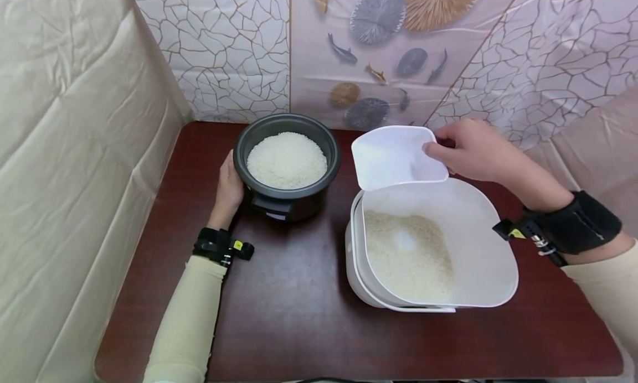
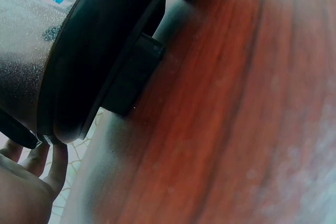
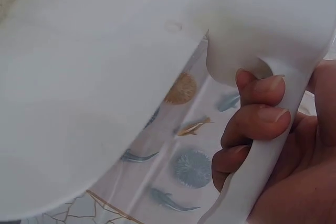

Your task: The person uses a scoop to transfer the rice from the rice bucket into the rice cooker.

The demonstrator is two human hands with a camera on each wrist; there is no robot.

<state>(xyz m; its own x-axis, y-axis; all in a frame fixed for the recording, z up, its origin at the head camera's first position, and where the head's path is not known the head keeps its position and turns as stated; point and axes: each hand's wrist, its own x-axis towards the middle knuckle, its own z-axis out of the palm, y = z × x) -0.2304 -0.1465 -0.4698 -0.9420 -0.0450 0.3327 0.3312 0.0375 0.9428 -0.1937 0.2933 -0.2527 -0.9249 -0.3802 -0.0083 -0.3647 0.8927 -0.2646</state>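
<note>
My right hand [image 1: 471,148] grips the handle [image 3: 268,150] of a white plastic scoop [image 1: 394,156], fingers curled round it. No rice shows in the scoop, which is over the far left rim of a white rice bin [image 1: 473,250]. Inside that bin lies loose rice [image 1: 411,255]. To the left stands a rice cooker [image 1: 299,208] without a lid, its dark inner pot [image 1: 331,145] holding a mound of white rice [image 1: 286,159]. My left hand [image 1: 229,186] rests against the cooker's left side, with fairly straight fingers [image 2: 59,166] touching near its base in the left wrist view.
Both vessels stand on a dark red-brown wooden table [image 1: 289,316]. A patterned wall covering [image 1: 239,51] rises behind its far edge, and a cream padded panel [image 1: 75,167] borders the left side. The bin's carrying handle [image 1: 399,307] hangs along its near side.
</note>
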